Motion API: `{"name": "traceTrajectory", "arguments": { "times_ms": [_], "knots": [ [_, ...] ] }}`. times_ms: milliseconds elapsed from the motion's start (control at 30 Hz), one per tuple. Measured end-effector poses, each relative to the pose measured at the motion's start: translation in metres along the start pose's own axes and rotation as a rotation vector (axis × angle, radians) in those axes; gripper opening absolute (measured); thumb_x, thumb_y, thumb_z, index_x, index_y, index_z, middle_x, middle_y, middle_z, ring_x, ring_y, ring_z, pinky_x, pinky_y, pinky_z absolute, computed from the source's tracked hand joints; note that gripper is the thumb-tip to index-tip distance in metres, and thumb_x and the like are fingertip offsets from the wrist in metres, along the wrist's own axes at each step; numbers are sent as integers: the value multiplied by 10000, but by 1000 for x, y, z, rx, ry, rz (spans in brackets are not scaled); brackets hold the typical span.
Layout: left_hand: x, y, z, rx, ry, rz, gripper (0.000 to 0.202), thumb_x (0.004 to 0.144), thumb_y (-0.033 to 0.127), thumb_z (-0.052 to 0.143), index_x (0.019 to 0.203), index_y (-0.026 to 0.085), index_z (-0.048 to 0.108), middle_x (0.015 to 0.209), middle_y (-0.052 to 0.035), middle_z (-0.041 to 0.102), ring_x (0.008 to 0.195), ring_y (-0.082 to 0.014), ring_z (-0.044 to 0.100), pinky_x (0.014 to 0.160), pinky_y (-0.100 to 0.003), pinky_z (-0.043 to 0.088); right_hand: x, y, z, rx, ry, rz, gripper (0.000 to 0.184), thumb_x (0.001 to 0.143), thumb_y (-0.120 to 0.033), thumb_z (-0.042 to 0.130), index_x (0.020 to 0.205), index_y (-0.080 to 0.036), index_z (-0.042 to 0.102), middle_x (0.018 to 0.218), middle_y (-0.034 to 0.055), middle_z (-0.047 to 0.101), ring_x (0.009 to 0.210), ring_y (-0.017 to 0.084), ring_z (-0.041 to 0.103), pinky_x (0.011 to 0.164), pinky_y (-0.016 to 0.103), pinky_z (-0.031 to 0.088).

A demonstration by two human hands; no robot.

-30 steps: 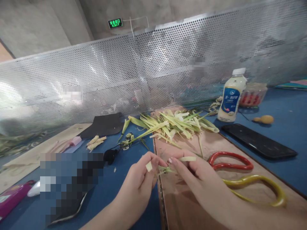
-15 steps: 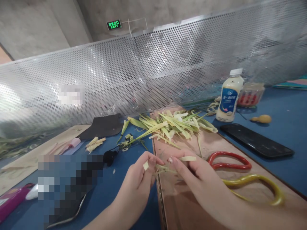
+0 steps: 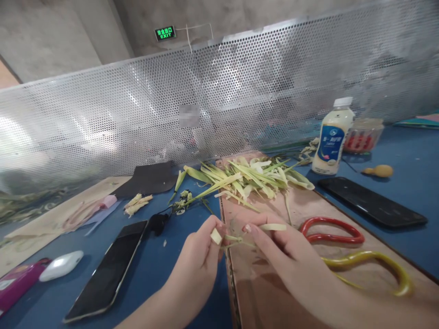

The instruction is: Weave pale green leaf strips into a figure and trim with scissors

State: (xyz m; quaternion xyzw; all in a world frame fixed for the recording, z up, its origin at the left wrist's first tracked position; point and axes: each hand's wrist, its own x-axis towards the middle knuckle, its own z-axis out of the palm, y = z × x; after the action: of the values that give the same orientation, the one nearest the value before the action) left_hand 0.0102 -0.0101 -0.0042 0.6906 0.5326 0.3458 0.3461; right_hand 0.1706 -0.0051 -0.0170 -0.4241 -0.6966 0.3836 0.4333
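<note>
Above the left edge of the brown board [image 3: 250, 292], my left hand [image 3: 202, 256] is closed in a pinch on a thin pale green husk strip [image 3: 216, 236], whose flat end sticks up between the fingers. Facing it, my right hand [image 3: 288, 256] pinches a similar strip, with a pale length [image 3: 272, 227] lying over its fingers. Thin green strands [image 3: 236, 241] run between both hands; whether they form one piece I cannot tell. Beyond the hands, a loose pile of green and cream husk strips [image 3: 254, 176] covers the far part of the board.
Red and yellow scissor handles [image 3: 332, 230] lie by my right wrist. Phones rest at right [image 3: 372, 201] and left [image 3: 109, 269]. A white-capped bottle [image 3: 332, 137] stands at back right. Behind the blue table runs a perforated metal screen [image 3: 154, 109].
My hands keep their pinches, with the right hand slightly farther right. The strands between them show a little more. The whole view has shifted slightly.
</note>
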Motion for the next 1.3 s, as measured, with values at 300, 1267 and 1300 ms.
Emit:
{"name": "traceTrajectory", "arguments": {
  "times_ms": [300,1267,1300],
  "knots": [
    [1,1,2,-120,-23,-45,315,858,413,309,646,186,363,543,72,339,449,-55,266,430,-176,229,2,3,5,-2,-98,-97,371,767,-223,488,506,-194,227,541,-54,319,485,69,326,450,204,311],
    [8,4,-10,-572,-417,-269,250,771,405,519,720,185,413,422,121,221,381,-33,132,368,-158,181,1,-2,-2,-56,-109,36,89,780,-285,482,762,-206,519,569,-53,452,512,88,392,473,197,343],
    [7,4,-11,-563,-423,-271,242,766,392,531,718,182,420,419,121,228,377,-31,144,370,-160,186,0,-1,-2,-47,-118,56,105,784,-309,482,781,-210,518,547,-60,422,492,84,368,452,193,325]
  ]
}}
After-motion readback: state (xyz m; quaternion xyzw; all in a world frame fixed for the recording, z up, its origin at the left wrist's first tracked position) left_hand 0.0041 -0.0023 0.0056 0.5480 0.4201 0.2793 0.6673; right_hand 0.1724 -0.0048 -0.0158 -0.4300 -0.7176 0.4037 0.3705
